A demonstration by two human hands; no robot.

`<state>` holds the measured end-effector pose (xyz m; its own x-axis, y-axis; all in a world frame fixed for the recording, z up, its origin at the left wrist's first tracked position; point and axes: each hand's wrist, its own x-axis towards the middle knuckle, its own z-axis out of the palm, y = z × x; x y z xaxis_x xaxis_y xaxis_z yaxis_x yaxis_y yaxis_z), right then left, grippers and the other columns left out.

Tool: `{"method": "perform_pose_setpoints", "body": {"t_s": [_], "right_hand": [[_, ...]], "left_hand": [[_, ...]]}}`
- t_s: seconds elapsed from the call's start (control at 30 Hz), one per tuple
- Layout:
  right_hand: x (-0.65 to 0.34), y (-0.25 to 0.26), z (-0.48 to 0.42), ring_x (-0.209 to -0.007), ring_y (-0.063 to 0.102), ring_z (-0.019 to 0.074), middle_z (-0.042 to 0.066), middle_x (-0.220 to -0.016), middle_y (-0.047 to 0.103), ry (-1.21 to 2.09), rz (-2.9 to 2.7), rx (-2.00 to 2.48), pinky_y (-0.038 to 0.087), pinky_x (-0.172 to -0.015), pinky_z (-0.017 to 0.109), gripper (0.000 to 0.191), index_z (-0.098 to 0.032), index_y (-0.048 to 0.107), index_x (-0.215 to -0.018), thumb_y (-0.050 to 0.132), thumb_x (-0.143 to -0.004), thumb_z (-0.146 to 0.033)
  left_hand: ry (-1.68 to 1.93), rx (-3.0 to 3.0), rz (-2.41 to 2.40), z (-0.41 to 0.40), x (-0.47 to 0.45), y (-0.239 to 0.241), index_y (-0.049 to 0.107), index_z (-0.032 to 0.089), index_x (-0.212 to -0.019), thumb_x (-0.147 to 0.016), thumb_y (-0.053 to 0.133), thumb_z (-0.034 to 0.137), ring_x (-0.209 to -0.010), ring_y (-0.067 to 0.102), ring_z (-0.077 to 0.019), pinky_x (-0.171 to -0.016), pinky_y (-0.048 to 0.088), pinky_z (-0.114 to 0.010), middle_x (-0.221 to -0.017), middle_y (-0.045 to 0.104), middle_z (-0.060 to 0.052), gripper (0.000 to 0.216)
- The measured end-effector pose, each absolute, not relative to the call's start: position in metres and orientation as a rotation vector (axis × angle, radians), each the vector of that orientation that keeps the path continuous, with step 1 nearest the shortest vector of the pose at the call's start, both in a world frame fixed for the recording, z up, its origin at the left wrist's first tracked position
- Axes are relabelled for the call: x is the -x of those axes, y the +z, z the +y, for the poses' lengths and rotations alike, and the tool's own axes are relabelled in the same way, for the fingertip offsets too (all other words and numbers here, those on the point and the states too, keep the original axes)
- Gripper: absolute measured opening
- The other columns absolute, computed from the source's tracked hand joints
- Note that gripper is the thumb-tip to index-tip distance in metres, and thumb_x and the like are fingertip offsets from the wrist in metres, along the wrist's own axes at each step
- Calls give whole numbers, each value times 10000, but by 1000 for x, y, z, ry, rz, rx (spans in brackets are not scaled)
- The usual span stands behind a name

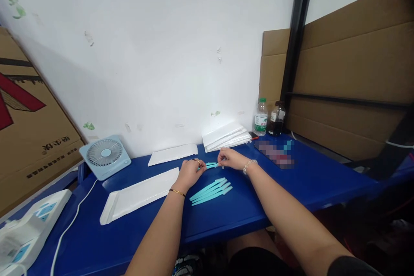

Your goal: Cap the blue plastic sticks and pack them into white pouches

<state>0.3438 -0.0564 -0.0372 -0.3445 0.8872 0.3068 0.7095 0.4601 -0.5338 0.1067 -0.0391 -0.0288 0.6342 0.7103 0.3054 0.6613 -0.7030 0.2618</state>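
Observation:
Both hands meet over the middle of the blue table, pinching slim turquoise eyebrow razors (211, 165) between them. My left hand (191, 171) grips one end with closed fingers. At the other end, the fingertips of my right hand (228, 158) are closed; how many razors are held is hard to make out. Just below lie several more turquoise razors (211, 190), fanned out with their tapered ends to the left. A long white padded envelope (140, 194) rests flat to the left of my left hand.
Another white envelope (173, 154) and a stack of envelopes (226, 136) lie by the wall. A blue fan (105, 155) stands left, its cord near a white power strip (40, 228). A water bottle (260, 120), a dark-liquid bottle (276, 120) and a partly blurred flat object (271, 153) are right.

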Motion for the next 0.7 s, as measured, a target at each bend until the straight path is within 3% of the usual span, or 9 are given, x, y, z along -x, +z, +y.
{"method": "perform_pose_setpoints", "body": {"t_s": [0.27,0.43,0.53,0.7], "right_hand": [[-363,-36,-55,-725,524,145,33,-816,583,329,-2012,1549,388,-639,229,170,-156,682,-715,732,-672,-312],[-342,-26,-70,-701,537,128,17,-801,605,602,-2226,1315,388,-599,211,286,-169,711,-765,720,-675,-441],[-327,-27,-73,-667,540,117,9,-765,606,721,-2419,1268,384,-572,200,270,-164,715,-753,761,-631,-400],[-322,-34,-70,-640,529,107,13,-753,604,671,-2354,1298,389,-556,196,175,-152,691,-732,729,-686,-317]], "left_hand": [[499,-2623,1401,-32,-95,-29,676,253,-836,-822,521,299,-902,598,-198,-799,361,-309,-871,689,-3,162],[628,-2570,1314,-33,-98,-30,675,239,-917,-789,552,348,-865,598,-184,-735,392,-276,-880,678,-15,208],[576,-2476,1187,-35,-100,-31,674,207,-837,-783,550,421,-736,586,-164,-648,402,-253,-791,665,-21,253],[420,-2375,957,-42,-103,-33,672,181,-849,-779,530,543,-668,553,-152,-584,392,-236,-733,644,-14,395]]}}
